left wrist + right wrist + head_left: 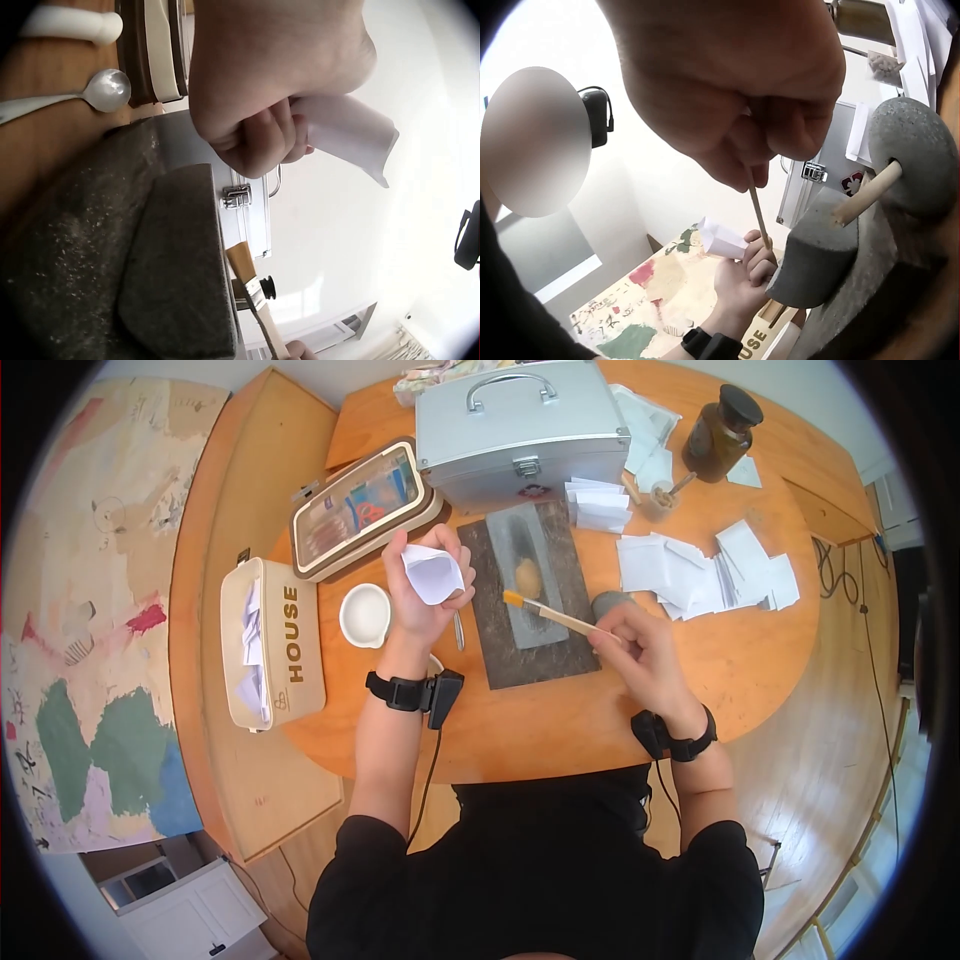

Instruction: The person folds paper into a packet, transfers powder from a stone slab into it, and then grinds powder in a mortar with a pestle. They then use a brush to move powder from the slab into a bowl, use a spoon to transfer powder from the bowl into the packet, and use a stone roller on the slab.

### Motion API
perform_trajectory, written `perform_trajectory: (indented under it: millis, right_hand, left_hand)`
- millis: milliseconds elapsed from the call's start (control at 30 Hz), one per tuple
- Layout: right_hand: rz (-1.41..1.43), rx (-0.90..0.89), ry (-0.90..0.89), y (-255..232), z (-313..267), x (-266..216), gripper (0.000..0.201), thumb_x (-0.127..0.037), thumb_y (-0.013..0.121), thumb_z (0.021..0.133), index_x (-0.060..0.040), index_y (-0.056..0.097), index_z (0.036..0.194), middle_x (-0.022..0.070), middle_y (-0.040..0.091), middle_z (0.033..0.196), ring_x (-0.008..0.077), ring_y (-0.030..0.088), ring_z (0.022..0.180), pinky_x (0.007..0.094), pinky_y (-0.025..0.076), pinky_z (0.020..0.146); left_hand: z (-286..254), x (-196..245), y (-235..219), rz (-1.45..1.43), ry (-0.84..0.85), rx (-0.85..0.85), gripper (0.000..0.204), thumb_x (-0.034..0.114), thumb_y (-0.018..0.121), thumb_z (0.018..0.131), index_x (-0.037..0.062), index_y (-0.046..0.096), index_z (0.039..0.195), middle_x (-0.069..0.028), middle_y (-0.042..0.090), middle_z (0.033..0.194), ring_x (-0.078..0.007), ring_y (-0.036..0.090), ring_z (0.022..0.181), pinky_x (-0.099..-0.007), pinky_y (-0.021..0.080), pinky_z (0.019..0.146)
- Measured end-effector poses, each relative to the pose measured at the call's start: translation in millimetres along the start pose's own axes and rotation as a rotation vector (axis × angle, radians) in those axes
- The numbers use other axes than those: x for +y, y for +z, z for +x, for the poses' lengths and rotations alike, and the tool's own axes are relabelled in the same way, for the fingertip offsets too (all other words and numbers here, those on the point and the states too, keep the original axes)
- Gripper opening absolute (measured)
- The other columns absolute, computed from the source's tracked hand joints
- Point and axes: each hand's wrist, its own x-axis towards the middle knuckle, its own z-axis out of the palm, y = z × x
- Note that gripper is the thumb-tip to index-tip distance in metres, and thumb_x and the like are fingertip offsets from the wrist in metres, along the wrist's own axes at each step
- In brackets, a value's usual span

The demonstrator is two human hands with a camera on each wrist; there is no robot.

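My left hand (pixel 425 595) grips a folded white paper pouch (pixel 433 576), its mouth spread, above the table by the white bowl (pixel 366 615). In the left wrist view the fingers curl round the paper (pixel 345 131). My right hand (pixel 645 655) pinches the wooden handle of a flat brush (pixel 550 613), whose tan bristles point left over the grey stone trough (pixel 512 550). Yellowish powder (pixel 528 578) lies in the trough, which stands on a dark board (pixel 490 650). Beside my right hand is a round grey stone wheel (pixel 915 157) with a wooden rod through it.
A silver case (pixel 520 435) stands at the back, a lidded box (pixel 365 510) to its left. The HOUSE bin (pixel 300 695) holds papers. White papers (pixel 670 570), a small cup (pixel 660 503) and a brown jar (pixel 717 440) are at the right. A spoon (pixel 107 91) lies near the board.
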Motion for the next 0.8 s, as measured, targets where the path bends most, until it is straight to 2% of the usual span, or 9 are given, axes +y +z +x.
perform_trajectory:
  millis: [100,233,300,433,467,567,700,800]
  right_hand:
    - [0.123,0.031,-0.044,2.7,-4.1,-14.6,0.011,-0.007,0.065,0.092,-0.0011,0.059,0.085,-0.0063,0.04,0.056,0.0027,0.032,0.052,0.0236,0.023,0.048]
    - [0.012,0.027,-0.187,4.4,1.4,-31.6,0.01,-0.007,0.067,0.09,-0.0018,0.06,0.085,-0.0048,0.039,0.055,0.004,0.033,0.049,0.0242,0.023,0.046]
    - [-0.051,0.046,-0.23,8.5,10.2,-36.5,0.01,-0.008,0.067,0.09,-0.0026,0.061,0.085,-0.0031,0.039,0.054,0.0053,0.033,0.047,0.0254,0.024,0.046]
    - [-0.2,0.061,-0.158,18.1,27.0,-34.8,0.009,-0.011,0.067,0.09,-0.0038,0.062,0.087,0.0003,0.04,0.051,0.0075,0.036,0.046,0.0275,0.027,0.046]
    - [-0.195,0.073,-0.138,21.7,31.0,-32.6,0.01,-0.011,0.067,0.09,-0.0038,0.062,0.086,0.0008,0.04,0.05,0.0077,0.036,0.046,0.0279,0.027,0.046]
    - [-0.135,0.095,-0.069,23.9,33.7,-14.7,0.011,-0.012,0.066,0.09,-0.003,0.061,0.086,0.0007,0.041,0.05,0.0076,0.036,0.046,0.0281,0.028,0.046]
    - [0.004,0.092,0.005,17.3,33.2,-4.0,0.012,-0.012,0.066,0.091,-0.0018,0.061,0.085,-0.0008,0.042,0.052,0.0058,0.035,0.048,0.0274,0.027,0.046]
    - [-0.061,0.064,0.027,17.4,37.1,-10.2,0.014,-0.012,0.066,0.092,-0.0011,0.06,0.085,-0.0023,0.041,0.053,0.0041,0.034,0.051,0.0262,0.026,0.047]
  left_hand:
    - [-0.3,-2.4,-1.3,0.018,0.006,0.01,0.059,0.065,0.032,0.096,0.0096,0.047,0.08,0.0016,0.036,0.058,-0.0077,0.025,0.045,-0.0222,0.017,0.04]
    - [3.1,-9.9,3.1,0.102,0.074,0.092,0.058,0.064,0.031,0.096,0.0109,0.05,0.083,0.0014,0.043,0.06,-0.0063,0.031,0.047,-0.0207,0.021,0.04]
    - [3.7,-14.2,-0.5,0.24,0.113,0.097,0.055,0.062,0.034,0.097,0.0114,0.051,0.086,0.0021,0.045,0.063,-0.0046,0.035,0.05,-0.0198,0.023,0.042]
    - [-1.7,-15.4,13.4,0.659,0.16,0.048,0.046,0.057,0.043,0.097,0.012,0.053,0.09,0.0037,0.047,0.069,-0.0011,0.037,0.057,-0.0191,0.024,0.047]
    - [-3.9,-13.3,14.7,0.62,0.144,-0.01,0.038,0.047,0.054,0.095,0.0091,0.056,0.093,0.0033,0.051,0.074,-0.0028,0.042,0.061,-0.0194,0.029,0.051]
    - [-1.4,-14.8,18.3,0.888,0.324,0.045,0.033,0.038,0.063,0.093,0.0052,0.058,0.095,0.0015,0.055,0.078,-0.0067,0.048,0.067,-0.0219,0.037,0.057]
    - [1.7,-16.7,20.1,1.017,0.397,0.05,0.028,0.029,0.066,0.091,0.0017,0.061,0.095,-0.0028,0.059,0.082,-0.0127,0.055,0.073,-0.0267,0.043,0.063]
    - [4.5,-24.3,28.1,1.086,0.428,0.013,0.024,0.025,0.067,0.09,0.0017,0.063,0.095,-0.0059,0.061,0.084,-0.0154,0.057,0.074,-0.0284,0.045,0.065]
